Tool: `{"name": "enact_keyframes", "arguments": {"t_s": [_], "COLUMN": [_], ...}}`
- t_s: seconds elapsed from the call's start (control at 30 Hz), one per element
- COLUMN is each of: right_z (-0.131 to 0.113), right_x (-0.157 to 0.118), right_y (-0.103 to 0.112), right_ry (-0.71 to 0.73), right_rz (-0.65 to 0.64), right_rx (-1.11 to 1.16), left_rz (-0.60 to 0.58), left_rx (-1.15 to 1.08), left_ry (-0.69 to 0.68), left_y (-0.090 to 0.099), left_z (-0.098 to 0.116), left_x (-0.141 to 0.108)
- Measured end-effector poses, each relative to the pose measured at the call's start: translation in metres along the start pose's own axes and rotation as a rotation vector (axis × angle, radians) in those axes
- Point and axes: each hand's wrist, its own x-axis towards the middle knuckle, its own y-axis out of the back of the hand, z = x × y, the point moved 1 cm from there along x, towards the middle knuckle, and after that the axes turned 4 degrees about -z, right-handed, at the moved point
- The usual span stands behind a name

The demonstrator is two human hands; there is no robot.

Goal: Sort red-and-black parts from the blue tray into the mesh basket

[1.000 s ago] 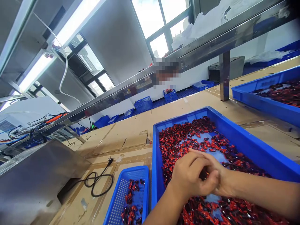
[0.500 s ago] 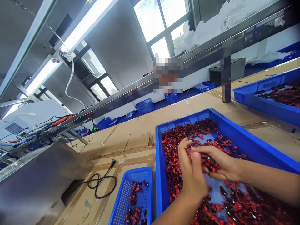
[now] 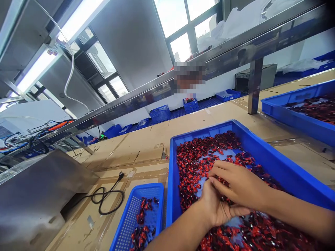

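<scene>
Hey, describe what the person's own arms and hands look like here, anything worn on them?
Both hands are bare: no gloves, and no rings show on the visible fingers. The left hand and right hand lead into forearms that are bare as far as the picture shows, with no sleeve, watch or band in view. The left forearm comes in from the bottom edge, the right from the lower right corner.

small basket (image 3: 136, 216) left of tray (image 3: 264, 150)

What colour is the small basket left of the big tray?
Blue, a mesh-sided basket holding a few red and black pieces; the head view shows it.
</scene>
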Motion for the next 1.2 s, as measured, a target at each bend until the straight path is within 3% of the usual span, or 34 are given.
{"name": "enact_keyframes", "arguments": {"t_s": [0.47,0.67,0.8,0.93,1.03,1.13,1.2], "right_z": [-0.011,-0.013,-0.012,-0.009,-0.007,-0.003,0.003], "right_x": [-0.006,-0.002,-0.002,-0.001,-0.003,-0.004,-0.003], "right_y": [0.011,0.013,0.012,0.015,0.022,0.029,0.031], "right_ry": [0.350,0.367,0.304,0.205,0.126,-0.073,-0.251], "right_rz": [0.143,0.127,0.114,0.120,0.191,0.318,0.327], "right_rx": [0.071,0.165,0.259,0.379,0.435,0.543,0.728], "left_rz": [0.048,-0.008,0.007,0.108,0.148,0.135,0.134], "left_rx": [-0.077,-0.054,-0.071,-0.032,-0.062,-0.117,-0.146], "left_ry": [-0.038,-0.030,-0.027,-0.004,0.007,-0.017,-0.053], "left_y": [-0.004,0.008,0.006,-0.001,-0.007,-0.014,-0.018], "left_z": [-0.005,-0.006,-0.006,-0.001,0.008,0.024,0.036], "left_x": [0.002,0.002,0.002,0.000,-0.004,-0.014,-0.021]}}
